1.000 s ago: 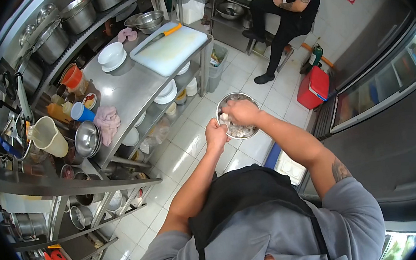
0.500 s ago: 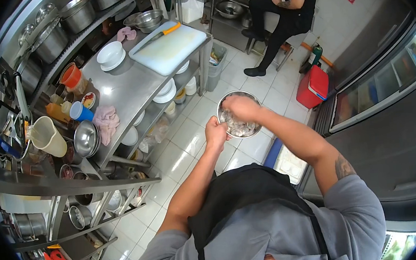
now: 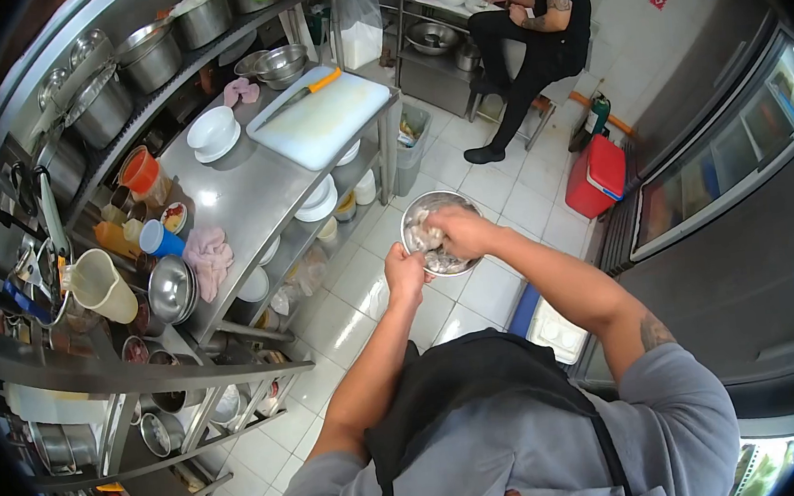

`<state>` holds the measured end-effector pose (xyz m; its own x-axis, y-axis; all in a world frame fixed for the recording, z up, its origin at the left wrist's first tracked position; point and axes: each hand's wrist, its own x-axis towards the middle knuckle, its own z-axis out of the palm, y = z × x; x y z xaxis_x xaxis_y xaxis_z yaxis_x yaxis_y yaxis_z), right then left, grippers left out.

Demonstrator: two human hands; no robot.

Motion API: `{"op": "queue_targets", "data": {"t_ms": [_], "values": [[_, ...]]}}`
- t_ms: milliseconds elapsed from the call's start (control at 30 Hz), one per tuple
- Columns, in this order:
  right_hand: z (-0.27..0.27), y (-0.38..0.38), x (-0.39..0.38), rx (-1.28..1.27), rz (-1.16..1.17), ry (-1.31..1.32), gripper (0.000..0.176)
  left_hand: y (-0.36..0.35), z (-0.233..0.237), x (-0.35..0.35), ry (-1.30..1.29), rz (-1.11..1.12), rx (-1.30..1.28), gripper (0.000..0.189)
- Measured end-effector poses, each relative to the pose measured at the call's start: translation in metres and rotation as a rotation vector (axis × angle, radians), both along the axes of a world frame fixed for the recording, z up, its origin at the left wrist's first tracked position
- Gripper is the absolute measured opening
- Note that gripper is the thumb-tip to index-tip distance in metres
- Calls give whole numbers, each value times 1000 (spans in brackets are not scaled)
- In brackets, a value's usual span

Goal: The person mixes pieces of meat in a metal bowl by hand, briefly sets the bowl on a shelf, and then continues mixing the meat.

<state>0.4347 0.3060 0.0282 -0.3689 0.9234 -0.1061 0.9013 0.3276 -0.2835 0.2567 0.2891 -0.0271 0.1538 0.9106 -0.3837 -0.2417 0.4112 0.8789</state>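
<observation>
My left hand (image 3: 407, 274) is closed on the near-left rim of a steel bowl (image 3: 404, 211), held out in front of my apron above the tiled floor. Glossy, pale greyish food pieces (image 3: 444, 262) lie in the bowl; their exact kind does not show. Down inside the bowl, my right hand (image 3: 464, 231) has its fingers curled among these pieces, with some bunched up against the fingertips. The fingertips themselves are partly hidden by the food.
To the left, a steel table (image 3: 226, 183) carries a white cutting board (image 3: 329, 122) with an orange-handled knife (image 3: 308, 92), white bowls (image 3: 213, 132) and a pink cloth (image 3: 209, 262). Another person (image 3: 552, 22) sits at the back. A red cooler (image 3: 596, 177) and a fridge (image 3: 719, 154) stand right.
The bowl and both hands sit slightly lower and further left in view. My right hand has shifted from the bowl's far side toward its right, bunching the pieces on the left.
</observation>
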Motion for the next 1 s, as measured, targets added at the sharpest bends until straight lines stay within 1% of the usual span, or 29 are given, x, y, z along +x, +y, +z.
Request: {"op": "queue_targets", "data": {"t_ms": [67, 167, 200, 300, 400, 500, 533, 633, 667, 733, 767, 800, 867, 900, 933, 1000], "values": [[1, -11, 6, 120, 214, 110, 78, 3, -2, -7, -30, 14, -1, 15], [13, -16, -7, 22, 28, 46, 87, 2, 2, -5, -62, 11, 25, 15], [19, -14, -15, -50, -64, 13, 84, -2, 6, -2, -70, 4, 33, 15], [25, 0, -15, -147, -92, -89, 81, -6, 13, 3, -78, 9, 49, 15], [19, 2, -12, 29, -36, -58, 81, -5, 12, 4, -88, 69, 61, 17], [20, -15, -27, 343, -188, 113, 84, -4, 0, 9, -107, 206, 111, 18], [19, -14, -35, 178, -377, 255, 91, -3, -2, 12, -113, 261, 136, 19], [-1, -2, -50, 12, -797, 683, 98, -4, -3, 21, -94, 358, 184, 20], [-7, 3, -55, -22, -872, 853, 102, -5, -3, 23, -40, 342, 216, 20], [-16, 14, -62, -27, -1026, 1071, 102, -9, -3, 27, 71, 311, 278, 21], [-21, 18, -63, -29, -1103, 1181, 101, -11, -3, 28, 119, 255, 281, 21], [-30, 23, -61, -9, -1201, 1244, 89, -14, 1, 29, 167, 201, 285, 21], [-45, 24, -50, 35, -1170, 1413, 79, -15, 3, 29, 255, 99, 295, 21], [-50, 23, -44, 55, -1153, 1495, 74, -13, 4, 28, 253, 76, 284, 21], [-54, 21, -39, 95, -1142, 1561, 55, -11, 4, 28, 251, 54, 271, 21], [-62, 12, -21, 45, -990, 1427, 48, -10, 10, 25, 260, 3, 207, 20]]}}
